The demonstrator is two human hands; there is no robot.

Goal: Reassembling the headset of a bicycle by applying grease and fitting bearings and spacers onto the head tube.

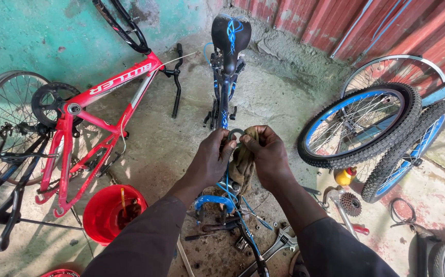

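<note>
Your left hand (213, 154) pinches the small metal ring (235, 134) at its near-left edge; your right hand (266, 151) presses the brown rag (243, 164) against it. Keep the pinch firm and wipe around the rim. Held over the upturned blue bike (226, 97), the ring has no long axis; its open face tilts toward you.

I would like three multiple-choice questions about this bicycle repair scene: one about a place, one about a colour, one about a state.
1. Where is the red bucket?
A. left of the arms
B. beside the blue wheels
C. on the saddle

2. What colour is the bicycle frame at left?
A. green
B. red
C. yellow

3. What do the left hand and right hand hold?
A. nothing
B. a spanner
C. a small ring and a rag

Key: 1 A, it stands on the ground at lower left. 2 B, its tubes are red. 3 C, the fingers pinch the ring above the rag.
</note>
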